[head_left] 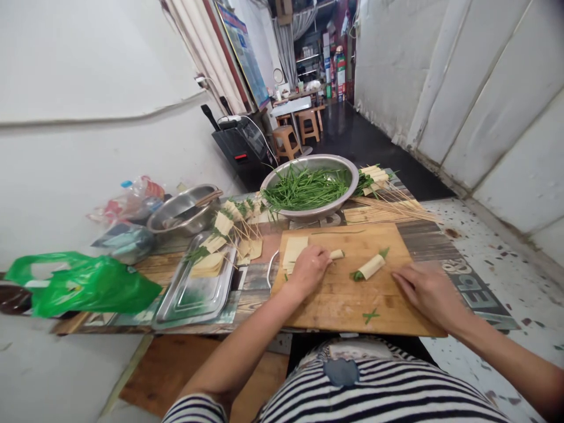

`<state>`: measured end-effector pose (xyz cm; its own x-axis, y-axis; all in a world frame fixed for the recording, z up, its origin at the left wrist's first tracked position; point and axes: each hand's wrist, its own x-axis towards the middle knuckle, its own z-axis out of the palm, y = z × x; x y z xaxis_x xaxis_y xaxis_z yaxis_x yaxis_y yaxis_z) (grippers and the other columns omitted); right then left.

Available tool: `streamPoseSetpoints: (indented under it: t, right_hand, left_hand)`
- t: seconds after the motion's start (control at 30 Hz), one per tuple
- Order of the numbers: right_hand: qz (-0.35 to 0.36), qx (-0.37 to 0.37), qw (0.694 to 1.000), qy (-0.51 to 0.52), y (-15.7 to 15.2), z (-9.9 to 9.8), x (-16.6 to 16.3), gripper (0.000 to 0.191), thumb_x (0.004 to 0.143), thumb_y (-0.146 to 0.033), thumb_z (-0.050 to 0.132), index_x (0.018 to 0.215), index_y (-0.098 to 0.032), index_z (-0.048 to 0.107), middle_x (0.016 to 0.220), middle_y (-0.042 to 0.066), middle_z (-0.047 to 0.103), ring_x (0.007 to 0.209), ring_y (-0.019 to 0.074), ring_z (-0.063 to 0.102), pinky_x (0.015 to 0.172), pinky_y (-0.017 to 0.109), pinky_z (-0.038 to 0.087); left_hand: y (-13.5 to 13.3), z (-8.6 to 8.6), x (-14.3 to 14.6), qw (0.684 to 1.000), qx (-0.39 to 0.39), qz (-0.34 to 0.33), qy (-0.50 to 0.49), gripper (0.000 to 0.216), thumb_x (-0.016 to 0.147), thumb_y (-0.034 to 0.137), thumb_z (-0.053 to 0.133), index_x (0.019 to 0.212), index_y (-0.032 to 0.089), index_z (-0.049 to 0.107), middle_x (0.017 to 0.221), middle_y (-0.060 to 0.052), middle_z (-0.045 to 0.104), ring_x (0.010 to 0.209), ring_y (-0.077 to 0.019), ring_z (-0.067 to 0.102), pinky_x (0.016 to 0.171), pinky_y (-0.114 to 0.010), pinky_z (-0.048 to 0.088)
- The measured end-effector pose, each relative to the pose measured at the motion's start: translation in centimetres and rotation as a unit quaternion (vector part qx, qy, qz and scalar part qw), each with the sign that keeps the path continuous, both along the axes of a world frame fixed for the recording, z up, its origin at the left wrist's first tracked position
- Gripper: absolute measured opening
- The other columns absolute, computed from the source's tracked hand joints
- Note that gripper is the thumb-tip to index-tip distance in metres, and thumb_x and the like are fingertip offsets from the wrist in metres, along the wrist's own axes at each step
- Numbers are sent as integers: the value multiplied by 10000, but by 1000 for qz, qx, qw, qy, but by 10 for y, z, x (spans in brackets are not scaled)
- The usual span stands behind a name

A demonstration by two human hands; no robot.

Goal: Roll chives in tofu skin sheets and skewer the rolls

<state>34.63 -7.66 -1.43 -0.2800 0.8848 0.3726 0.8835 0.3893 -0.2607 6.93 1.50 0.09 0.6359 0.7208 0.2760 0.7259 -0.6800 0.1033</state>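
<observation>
Board [330, 310] sits at the bench's [432, 244] near edge. From here, I see my left hand [311, 270] with fingers narrowed on a small roll [338, 254], pinching its end. My right hand [427, 295] is at the board's right side, near a green-stuffed roll [372, 268]; whether its fingers hold anything, I cannot tell.

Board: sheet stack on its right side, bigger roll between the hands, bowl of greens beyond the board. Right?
No: the sheet stack is on the left side of the board, by the left hand, per the head view. The rest holds: bigger roll between that and the right hand, bowl of greens beyond.
</observation>
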Motion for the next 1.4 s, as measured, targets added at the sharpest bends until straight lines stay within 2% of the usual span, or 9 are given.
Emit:
streamPoseSetpoints:
  t: [0.1,0.2,0.73,1.2,1.4]
  right_hand:
    - [22,15,999,46,-27,9,-18,336,970,-269,374,821,-180,661,718,53,625,634,148,587,590,264,440]
    - [46,34,997,44,-36,14,-33,323,973,-235,362,914,-171,674,670,32,617,592,134,589,561,248,455]
    - [47,28,998,-2,-30,4,-44,348,980,-240,344,987,-166,683,760,52,700,639,144,653,568,246,497]
    - [44,-32,999,5,-27,15,-52,387,989,-258,316,873,-189,679,703,34,674,622,152,641,558,255,472]
    - [41,-46,998,16,-26,13,-57,323,989,-243,337,936,-188,650,723,26,661,641,145,633,576,251,452]
  left_hand:
    - [1,-2,1,1000,-2,-5,0,239,961,231,441,882,121,637,837,-78,602,812,-187,531,737,-307,438]
    - [1,-3,3,1000,-2,-14,-6,252,963,208,418,855,123,629,837,-82,597,815,-189,528,753,-316,444]
    - [-2,0,6,999,-24,-6,-23,197,920,151,462,844,118,640,837,-103,614,831,-208,565,782,-351,480]
    - [-1,-1,5,999,-22,-14,-40,225,922,161,451,824,122,649,790,-87,595,796,-197,544,746,-328,473]
    - [0,-1,5,998,-24,-27,-51,217,922,148,454,831,123,650,777,-76,587,787,-192,536,746,-321,460]
